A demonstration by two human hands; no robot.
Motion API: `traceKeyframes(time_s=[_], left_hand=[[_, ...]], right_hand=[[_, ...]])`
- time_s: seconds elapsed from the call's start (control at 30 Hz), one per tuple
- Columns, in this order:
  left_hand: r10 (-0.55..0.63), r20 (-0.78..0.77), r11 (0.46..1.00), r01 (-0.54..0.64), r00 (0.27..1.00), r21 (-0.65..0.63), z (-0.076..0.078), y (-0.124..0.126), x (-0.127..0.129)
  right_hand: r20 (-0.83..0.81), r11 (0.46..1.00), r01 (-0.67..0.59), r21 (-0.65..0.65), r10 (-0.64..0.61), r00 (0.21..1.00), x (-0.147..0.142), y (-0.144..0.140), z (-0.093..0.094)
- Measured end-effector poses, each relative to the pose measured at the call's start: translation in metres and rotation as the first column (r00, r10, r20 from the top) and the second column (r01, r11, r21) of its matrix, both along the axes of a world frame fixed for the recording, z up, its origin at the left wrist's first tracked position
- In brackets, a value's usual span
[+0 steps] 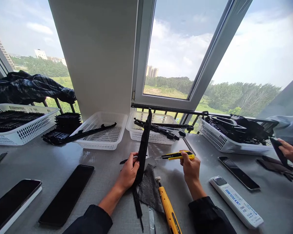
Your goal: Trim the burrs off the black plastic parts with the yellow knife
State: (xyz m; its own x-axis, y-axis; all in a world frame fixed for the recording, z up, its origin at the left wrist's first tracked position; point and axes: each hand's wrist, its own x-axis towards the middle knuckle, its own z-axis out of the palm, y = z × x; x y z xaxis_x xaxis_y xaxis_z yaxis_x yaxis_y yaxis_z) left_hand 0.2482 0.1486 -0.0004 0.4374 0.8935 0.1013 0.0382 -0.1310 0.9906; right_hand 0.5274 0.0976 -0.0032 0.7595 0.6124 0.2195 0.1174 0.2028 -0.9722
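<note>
Bench by the window: my left hand (pixel 128 172) is wrapped tight around a long black plastic strip (pixel 143 148), stood upright over the grey cloth (pixel 149 188); my right hand (pixel 190 166) is closed on a yellow utility knife (pixel 175 156), blade extended toward the strip. I judge a slip could nick the left fingers, since they sit just beside the blade's line

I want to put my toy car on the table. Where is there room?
Bare table shows between the flat black slab and the left hand, below the white basket. Another patch lies between the right hand and the dark phone. It is crowded between the hands: grey cloth, yellow tool.
</note>
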Motion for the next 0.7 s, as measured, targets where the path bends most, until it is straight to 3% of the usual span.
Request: traceKeyframes(time_s=[0.1,0.3,0.37,0.5,0.7], left_hand=[[0.026,0.003,1.000,-0.026,1.000,0.010,0.004,-0.003,0.001],[0.047,0.057,0.999,-0.048,0.997,0.023,0.011,-0.011,0.004],[0.059,0.081,0.998,-0.060,0.995,0.009,0.011,-0.012,0.004],[0.077,0.155,0.994,-0.065,0.985,-0.083,0.012,-0.011,0.005],[0.040,0.258,0.961,0.033,0.965,-0.273,0.016,-0.010,0.005]], right_hand=[[-0.062,0.998,-0.007,0.059,0.011,0.998,-0.009,-0.002,0.004],[-0.231,0.955,-0.249,0.161,0.281,0.931,-0.029,-0.011,0.016],[-0.244,0.943,-0.283,0.177,0.320,0.915,-0.032,-0.012,0.017],[-0.265,0.930,-0.326,0.169,0.361,0.894,-0.034,-0.012,0.015],[-0.249,0.886,-0.451,0.103,0.462,0.851,-0.040,-0.011,0.015]])
